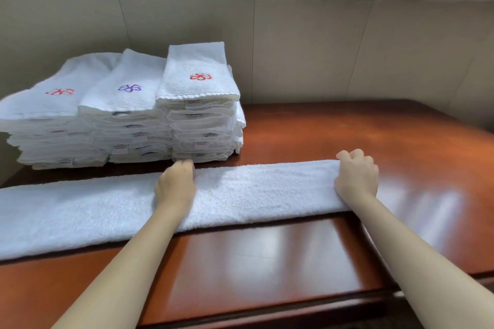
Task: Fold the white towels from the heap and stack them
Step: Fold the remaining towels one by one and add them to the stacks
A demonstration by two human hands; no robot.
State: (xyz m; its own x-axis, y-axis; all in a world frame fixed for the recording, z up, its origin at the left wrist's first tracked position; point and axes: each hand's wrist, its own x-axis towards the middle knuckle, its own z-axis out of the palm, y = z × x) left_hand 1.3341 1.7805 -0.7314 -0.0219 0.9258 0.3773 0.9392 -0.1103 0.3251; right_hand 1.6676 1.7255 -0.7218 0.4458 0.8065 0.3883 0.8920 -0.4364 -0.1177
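Towel point(254, 189), white terry, one piece: it is lying as a long narrow strip across the reddish wooden table point(347, 136), running from the left edge of the view to a point right of centre, with its near long edge close to the table's front. Left hand point(175, 185): it is resting on the middle of the strip, fingers curled over the far long edge and pinching the cloth there. Right hand point(357, 176): it is gripping the strip's right end, fingers bunched round the far corner. Stacks point(128, 120), three, of folded white towels: they are standing side by side behind the strip at the back left, near the wall point(307, 48), the nearest one just beyond the left hand's knuckles. Each top piece is showing a stitched flower mark point(201, 76), two red and one purple. Heap: not showing in this view. Step in hand, by judgement: the strip is being readied for a crosswise fold, the right end going over toward the left. Doing it well is calling for lifting the end with both corners level, keeping the long edges lining up as the layers meet, using the left hand as the hinge line, and pressing out trapped air so the finished piece is matching the stacks' width and sitting flat.
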